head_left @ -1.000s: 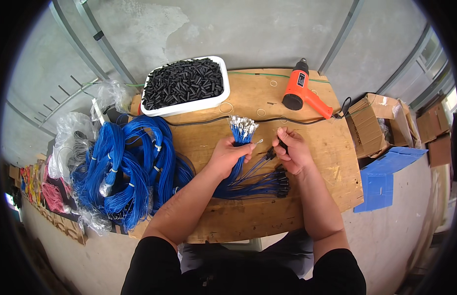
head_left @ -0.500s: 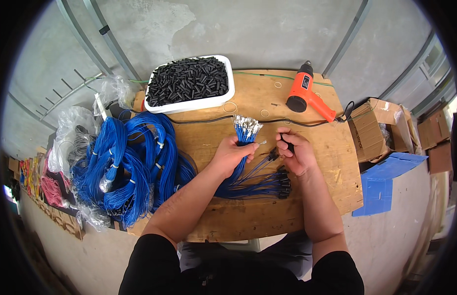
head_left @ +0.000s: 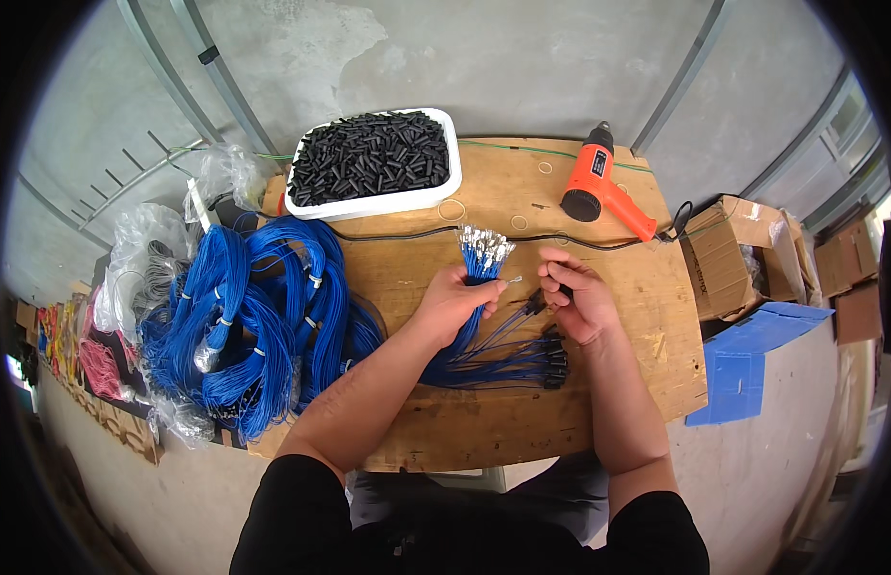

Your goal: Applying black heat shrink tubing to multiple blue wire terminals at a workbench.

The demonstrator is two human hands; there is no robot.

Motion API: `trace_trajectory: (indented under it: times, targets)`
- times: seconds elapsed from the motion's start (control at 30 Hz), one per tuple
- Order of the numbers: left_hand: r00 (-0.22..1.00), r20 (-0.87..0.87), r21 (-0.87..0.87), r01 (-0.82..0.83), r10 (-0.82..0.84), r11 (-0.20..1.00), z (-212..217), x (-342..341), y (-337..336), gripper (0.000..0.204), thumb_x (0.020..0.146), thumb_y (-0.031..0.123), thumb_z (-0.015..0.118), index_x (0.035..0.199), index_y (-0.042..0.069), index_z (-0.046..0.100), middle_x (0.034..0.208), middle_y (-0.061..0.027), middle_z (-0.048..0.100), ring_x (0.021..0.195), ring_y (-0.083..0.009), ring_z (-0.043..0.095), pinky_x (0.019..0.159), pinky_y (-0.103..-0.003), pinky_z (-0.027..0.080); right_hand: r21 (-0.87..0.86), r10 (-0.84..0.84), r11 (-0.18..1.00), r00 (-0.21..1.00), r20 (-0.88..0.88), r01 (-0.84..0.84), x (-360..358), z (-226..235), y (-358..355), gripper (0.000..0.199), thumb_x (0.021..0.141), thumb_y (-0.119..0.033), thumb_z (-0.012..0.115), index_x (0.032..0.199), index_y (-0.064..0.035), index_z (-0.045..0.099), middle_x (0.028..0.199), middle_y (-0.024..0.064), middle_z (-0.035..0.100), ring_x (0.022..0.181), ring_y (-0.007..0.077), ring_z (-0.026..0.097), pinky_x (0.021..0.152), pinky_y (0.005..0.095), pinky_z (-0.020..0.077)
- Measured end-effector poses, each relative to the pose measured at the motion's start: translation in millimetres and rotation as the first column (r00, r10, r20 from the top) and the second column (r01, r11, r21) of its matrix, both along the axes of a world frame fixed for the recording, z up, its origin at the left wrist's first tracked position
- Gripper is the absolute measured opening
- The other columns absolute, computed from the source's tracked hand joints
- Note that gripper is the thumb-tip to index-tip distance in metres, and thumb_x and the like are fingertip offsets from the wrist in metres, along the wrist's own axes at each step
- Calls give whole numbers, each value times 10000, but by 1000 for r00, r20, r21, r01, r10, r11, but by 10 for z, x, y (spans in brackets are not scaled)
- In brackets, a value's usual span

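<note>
My left hand (head_left: 457,302) grips a bunch of short blue wires (head_left: 481,257) whose bare metal terminals fan out above the fingers. One wire end sticks out to the right between thumb and forefinger. My right hand (head_left: 575,299) is closed on a small black sleeve (head_left: 565,289) just right of that wire end. Under both hands several blue wires with black sleeves (head_left: 536,355) on their ends lie on the wooden board (head_left: 613,393).
A white tray (head_left: 373,204) full of black sleeves stands at the back. An orange heat gun (head_left: 599,184) lies at the back right, its black cable running across the board. Big coils of blue wire (head_left: 244,316) cover the left. Cardboard boxes (head_left: 728,254) and a blue tray (head_left: 752,359) sit right.
Both hands stay at the same spot over the board. The right hand's fingers have shifted slightly closer to the wire end held out by the left hand.
</note>
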State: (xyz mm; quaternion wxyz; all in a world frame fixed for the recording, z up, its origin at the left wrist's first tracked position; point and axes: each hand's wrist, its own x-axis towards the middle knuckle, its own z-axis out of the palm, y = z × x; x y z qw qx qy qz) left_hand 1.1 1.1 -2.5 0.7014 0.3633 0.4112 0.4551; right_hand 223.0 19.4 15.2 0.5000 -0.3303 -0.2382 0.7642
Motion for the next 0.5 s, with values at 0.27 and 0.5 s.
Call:
trace_trajectory:
  times: [0.27,0.5]
  targets:
    - [1000,23,14,2,-2,1000,-15,7,15,152,863,99,741,926,17,630,742,-48,630,618,-138,594,567,-278,475,33,91,995,995,46,-93,47,-22,-10,165,946,-34,604,1106,1,615,897,78,653,583,68,456,443,176,322]
    - [1000,26,25,0,-1,1000,-21,-5,20,147,860,98,743,914,19,630,739,-48,627,617,-140,592,564,-280,472,70,55,996,993,107,-62,-41,76,-52,242,915,9,577,1148,53,625,918,69,621,663,75,475,505,182,343]
